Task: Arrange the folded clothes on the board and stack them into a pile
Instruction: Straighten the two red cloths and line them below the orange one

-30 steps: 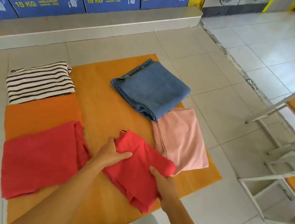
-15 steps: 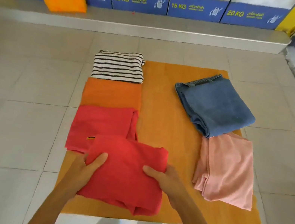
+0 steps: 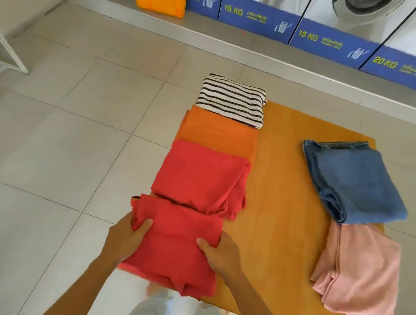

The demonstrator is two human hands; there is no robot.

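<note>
Orange board (image 3: 287, 188) on tile floor. Left column runs toward 12 o'clock: striped top (image 3: 232, 102), orange garment (image 3: 219, 135), red garment (image 3: 200, 178). Nearest me, folded red shirt (image 3: 174, 246), long axis 6–12. I hold it at both sides: left hand (image 3: 125, 238) at 9, right hand (image 3: 222, 257) at 3, thumbs on top, fingers curled under, pinching. Next red garment lies directly at 12.

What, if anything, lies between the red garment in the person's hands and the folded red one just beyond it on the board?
Nothing visible does. The held red garment, gripped by the left hand and the right hand, already meets the near edge of the folded red garment on the orange board. The jeans and pink garment lie off to the right.
</note>
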